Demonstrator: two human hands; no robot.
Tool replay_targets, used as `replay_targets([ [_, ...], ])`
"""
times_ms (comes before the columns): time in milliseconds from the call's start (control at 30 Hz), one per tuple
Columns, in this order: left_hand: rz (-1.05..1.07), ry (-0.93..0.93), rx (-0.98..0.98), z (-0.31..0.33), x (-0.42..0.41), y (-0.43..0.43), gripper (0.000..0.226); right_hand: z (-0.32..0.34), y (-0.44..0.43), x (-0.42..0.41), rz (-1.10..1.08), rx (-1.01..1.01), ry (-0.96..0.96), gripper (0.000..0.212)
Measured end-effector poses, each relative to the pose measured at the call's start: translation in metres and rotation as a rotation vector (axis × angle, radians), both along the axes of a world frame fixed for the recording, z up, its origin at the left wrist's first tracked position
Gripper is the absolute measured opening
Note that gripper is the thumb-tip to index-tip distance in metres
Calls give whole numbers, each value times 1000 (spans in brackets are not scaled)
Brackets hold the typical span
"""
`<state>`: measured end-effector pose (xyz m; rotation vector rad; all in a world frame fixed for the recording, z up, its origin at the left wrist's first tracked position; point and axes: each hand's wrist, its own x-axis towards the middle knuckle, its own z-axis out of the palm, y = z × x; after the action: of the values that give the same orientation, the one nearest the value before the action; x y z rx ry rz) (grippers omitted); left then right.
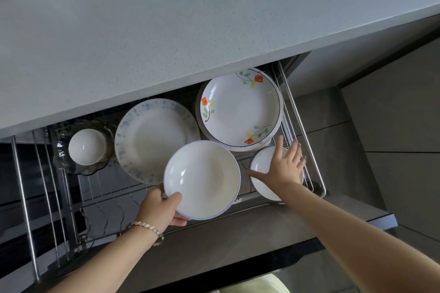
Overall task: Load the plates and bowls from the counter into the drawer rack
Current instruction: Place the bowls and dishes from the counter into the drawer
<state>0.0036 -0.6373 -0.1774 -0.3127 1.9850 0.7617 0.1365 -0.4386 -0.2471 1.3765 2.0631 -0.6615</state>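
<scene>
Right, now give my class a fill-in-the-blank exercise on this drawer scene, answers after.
1. The hand gripping the blue-rimmed dish is the person's ____.
2. The speckled plate carries ____ speckles.
3. The small white bowl sits inside a larger bowl made of ____.
4. The small plate under the right hand is ____.

Answers: left; blue; glass; white.

Grey floor tiles point(333, 145) fill the right side; a silver bracelet point(147, 227) sits lower left.

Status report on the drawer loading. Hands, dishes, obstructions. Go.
Left hand grips white bowl over rack. Right hand flat on small plate, front right. Speckled plate and floral plate crowd the back.
</scene>
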Motion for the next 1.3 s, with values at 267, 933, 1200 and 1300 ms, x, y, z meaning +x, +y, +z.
replay_targets([
  [267,-269,-100,60,-7,29,48,13,81,14,16,-294,-579,156,45],
  [933,-327,-252,54,-66,72,121,49,37,46,44,-121,-178,-64,47],
  [1200,-173,-316,49,-76,77,123,63,27,41,31,-38,-141,-125,41],
  [1300,-140,-295,51,-81,75,120,60,22,41,23,151,-38,4,51],
])
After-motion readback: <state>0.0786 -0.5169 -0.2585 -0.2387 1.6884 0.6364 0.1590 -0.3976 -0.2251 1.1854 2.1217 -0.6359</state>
